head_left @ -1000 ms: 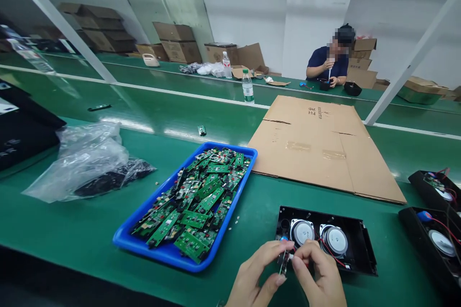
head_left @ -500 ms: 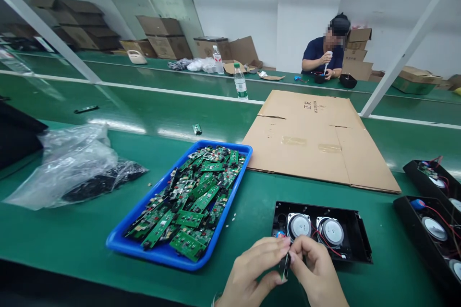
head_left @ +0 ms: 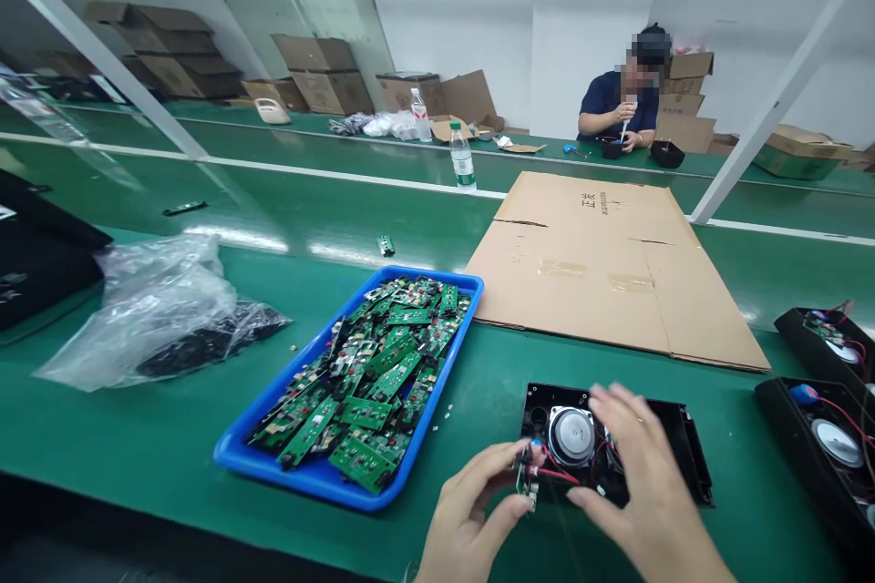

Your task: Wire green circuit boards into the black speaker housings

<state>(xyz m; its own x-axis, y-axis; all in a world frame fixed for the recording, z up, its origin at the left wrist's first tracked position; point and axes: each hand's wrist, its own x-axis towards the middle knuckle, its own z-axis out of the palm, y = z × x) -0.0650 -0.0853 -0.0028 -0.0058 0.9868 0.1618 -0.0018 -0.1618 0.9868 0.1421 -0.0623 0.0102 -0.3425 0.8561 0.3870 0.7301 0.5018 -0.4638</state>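
Observation:
My left hand (head_left: 475, 506) pinches a small circuit board (head_left: 525, 481) by its edges, with a red wire (head_left: 557, 475) leading from it. My right hand (head_left: 646, 474) is spread, thumb and fingers apart, over the right part of a black speaker housing (head_left: 695, 465). In that housing one round silver speaker (head_left: 572, 435) shows fully, while my right hand mostly covers a second one. A bit of blue shows just behind the board. Left of my hands, a blue tray (head_left: 229, 455) holds a heap of green circuit boards (head_left: 365, 413).
A flattened cardboard sheet (head_left: 594, 237) lies behind the housing. More black speaker housings (head_left: 786, 419) stand at the right edge. A plastic bag (head_left: 164, 291) with black contents lies left of the tray. Across the bench, a person (head_left: 619, 105) works near a bottle (head_left: 462, 159).
My right hand has let go of the circuit board, opened and moved right over the housing. The left hand keeps the board, now turned with its red wire showing. The view has shifted slightly.

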